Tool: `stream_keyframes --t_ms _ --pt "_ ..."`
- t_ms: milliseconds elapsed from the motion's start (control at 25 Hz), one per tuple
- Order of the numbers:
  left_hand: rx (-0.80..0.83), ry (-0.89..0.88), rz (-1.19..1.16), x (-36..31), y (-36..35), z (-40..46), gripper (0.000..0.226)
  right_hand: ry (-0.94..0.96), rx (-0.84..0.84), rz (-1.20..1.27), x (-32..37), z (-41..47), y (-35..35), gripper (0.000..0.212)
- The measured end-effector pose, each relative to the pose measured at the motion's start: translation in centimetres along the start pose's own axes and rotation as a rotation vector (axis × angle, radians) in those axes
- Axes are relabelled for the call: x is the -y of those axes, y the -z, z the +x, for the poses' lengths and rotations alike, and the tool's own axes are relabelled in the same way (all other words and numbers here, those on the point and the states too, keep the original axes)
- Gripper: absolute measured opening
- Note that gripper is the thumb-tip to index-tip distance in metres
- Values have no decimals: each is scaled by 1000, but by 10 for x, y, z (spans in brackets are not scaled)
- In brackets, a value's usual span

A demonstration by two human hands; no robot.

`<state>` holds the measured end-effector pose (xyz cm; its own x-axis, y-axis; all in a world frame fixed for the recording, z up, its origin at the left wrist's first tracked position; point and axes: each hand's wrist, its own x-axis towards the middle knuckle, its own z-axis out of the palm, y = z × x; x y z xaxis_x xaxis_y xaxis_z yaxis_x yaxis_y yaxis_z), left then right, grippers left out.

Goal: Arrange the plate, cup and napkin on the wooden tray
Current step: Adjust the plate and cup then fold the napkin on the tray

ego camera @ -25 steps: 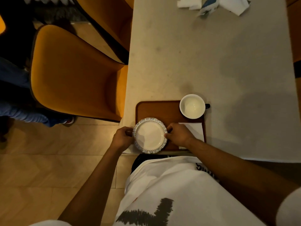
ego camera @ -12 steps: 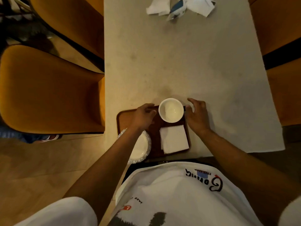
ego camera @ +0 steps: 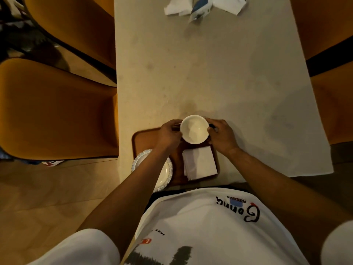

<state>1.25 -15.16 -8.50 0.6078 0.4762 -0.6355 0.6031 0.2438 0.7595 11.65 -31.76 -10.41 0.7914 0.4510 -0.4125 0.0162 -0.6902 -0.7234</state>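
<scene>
Head view: left hand (ego camera: 169,135) and right hand (ego camera: 221,137) clasp the round white empty cup (ego camera: 194,129).

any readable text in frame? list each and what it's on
"FREEMAP" (letters uncertain): small print on the white T-shirt, upside down in this view.
"JAZZ": small print lower on the shirt.
Large black script logo on the shirt: unreadable.
Red tag on the shirt: too small.
Blue-and-white packet on the table: blurred.

Place: a café or dining room was suggested.
Evidence: a pale table (ego camera: 219,73) flanked by orange chairs (ego camera: 57,111); crumpled napkins (ego camera: 202,5) at its far edge.
</scene>
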Motion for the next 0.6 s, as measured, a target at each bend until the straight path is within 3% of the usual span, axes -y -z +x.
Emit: stream_keyframes --t_ms 600 --pt "-118 -8 96 16 43 -11 43 55 81 -33 24 -1 -37 40"
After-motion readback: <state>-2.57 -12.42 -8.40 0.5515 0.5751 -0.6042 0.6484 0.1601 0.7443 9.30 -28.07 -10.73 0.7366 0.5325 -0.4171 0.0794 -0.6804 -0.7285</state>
